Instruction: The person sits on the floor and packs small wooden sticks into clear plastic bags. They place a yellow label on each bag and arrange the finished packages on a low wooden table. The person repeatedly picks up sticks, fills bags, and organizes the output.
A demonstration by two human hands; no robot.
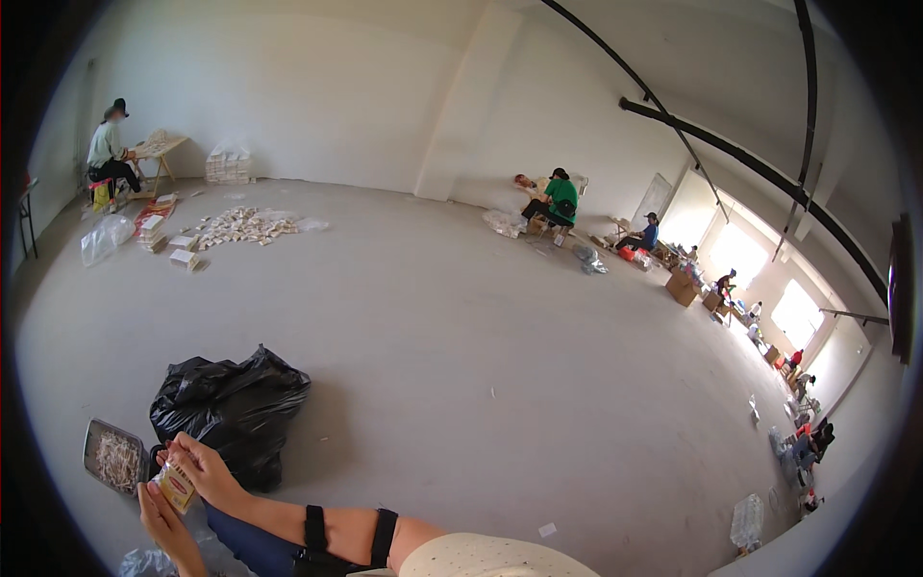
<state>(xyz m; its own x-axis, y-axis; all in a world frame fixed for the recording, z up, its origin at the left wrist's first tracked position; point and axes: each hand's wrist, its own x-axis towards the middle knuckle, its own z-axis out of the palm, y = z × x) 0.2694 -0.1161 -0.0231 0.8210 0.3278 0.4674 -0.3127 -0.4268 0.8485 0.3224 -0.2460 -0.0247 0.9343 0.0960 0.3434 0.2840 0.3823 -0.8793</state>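
One small, flat, yellow-and-white packet with a red mark (177, 488) is held between both hands, at the lower left, near the black bag and the grey tray. By the right hand (205, 473), its upper part is gripped, with the fingers bent and nearly closed. By the left hand (165, 524), it is supported from the lower left, with the fingers only partly curled against it; how firmly it is pressed cannot be told.

Two black straps (314, 528) are worn around the right forearm. One rectangular grey tray with a raised rim (90, 448) is set on the grey concrete floor (461, 385) just left of the hands, and a pile of thin, pale, stick-like pieces (117, 460) is contained in it, too many to be counted. One large, crumpled, glossy black plastic bag (229, 404) is placed just beyond the hands. Crumpled clear plastic (146, 563) is seen at the lower edge.

Farther off, one light wooden tabletop (165, 147) is used by one seated person (108, 149), and one loose heap of small pale blocks (248, 226) is spread across the floor.
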